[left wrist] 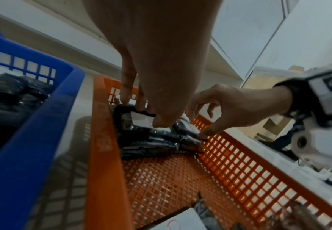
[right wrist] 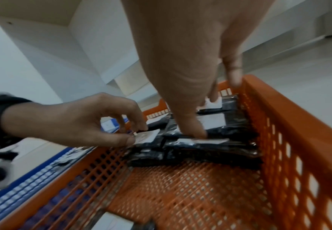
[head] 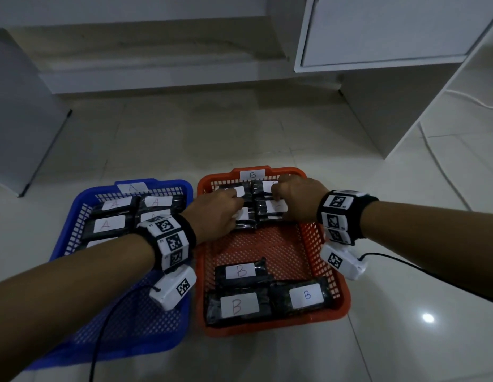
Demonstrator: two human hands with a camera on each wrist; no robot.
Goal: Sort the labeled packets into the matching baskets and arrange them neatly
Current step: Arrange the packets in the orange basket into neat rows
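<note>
An orange basket [head: 267, 330] tagged B holds black packets with white B labels: several stacked at its far end and three at the near end [head: 241, 271]. My left hand [head: 237, 208] reaches into the far left stack and pinches a B packet [left wrist: 141, 121] between thumb and fingers. My right hand [head: 278, 199] grips the neighbouring B packet [right wrist: 214, 123], thumb on its near edge and fingers over its far side. A blue basket [head: 168, 183] tagged A stands to the left with A packets [head: 110, 224] in its far half.
Both baskets stand side by side on a pale tiled floor. A white cabinet [head: 377, 31] rises at the back right and a grey panel [head: 19, 119] at the left. A white cable [head: 438, 161] runs along the floor on the right.
</note>
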